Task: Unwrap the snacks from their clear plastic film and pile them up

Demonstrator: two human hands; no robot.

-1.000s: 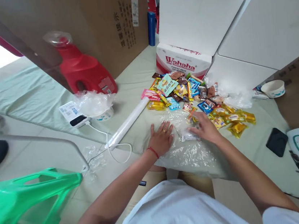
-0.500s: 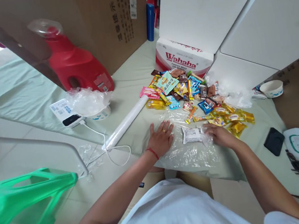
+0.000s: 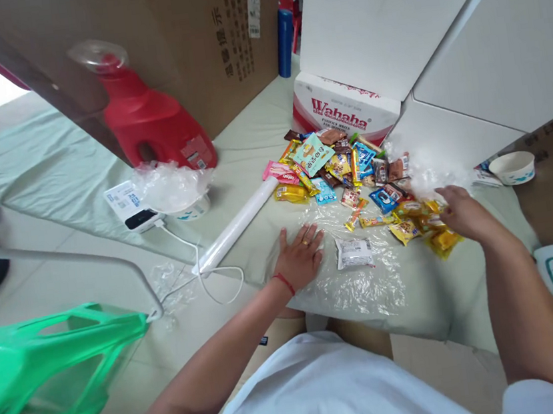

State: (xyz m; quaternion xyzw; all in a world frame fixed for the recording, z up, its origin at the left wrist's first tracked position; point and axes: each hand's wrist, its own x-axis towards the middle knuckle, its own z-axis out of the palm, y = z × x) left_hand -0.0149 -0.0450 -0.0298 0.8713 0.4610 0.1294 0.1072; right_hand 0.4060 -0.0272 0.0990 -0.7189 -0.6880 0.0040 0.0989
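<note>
My left hand (image 3: 300, 254) lies flat with its fingers spread, pressing on a clear plastic sheet (image 3: 382, 288) on the cloth. On that sheet, to the right of the hand, rests a small white packet (image 3: 354, 252) with printed text. My right hand (image 3: 463, 214) hovers over the right end of a heap of wrapped snacks (image 3: 337, 166), beside a pile of crumpled clear plastic (image 3: 432, 164). Its thumb and forefinger look apart, with nothing visible between them. Yellow-wrapped snacks (image 3: 444, 240) lie just below and left of it.
A white plastic roll (image 3: 236, 225) lies left of the snacks, near a charging cable (image 3: 198, 270). Behind stand a red jug (image 3: 161, 130), a Wahaha box (image 3: 345, 108) and large cartons. Plastic fills one bowl (image 3: 190, 207); another bowl (image 3: 512, 168) sits at right. A green stool (image 3: 64, 367) stands at lower left.
My right hand has moved right and away from me, from beside the white packet to the plastic pile. The clear plastic it held is gone from beside the packet. My left hand stays put.
</note>
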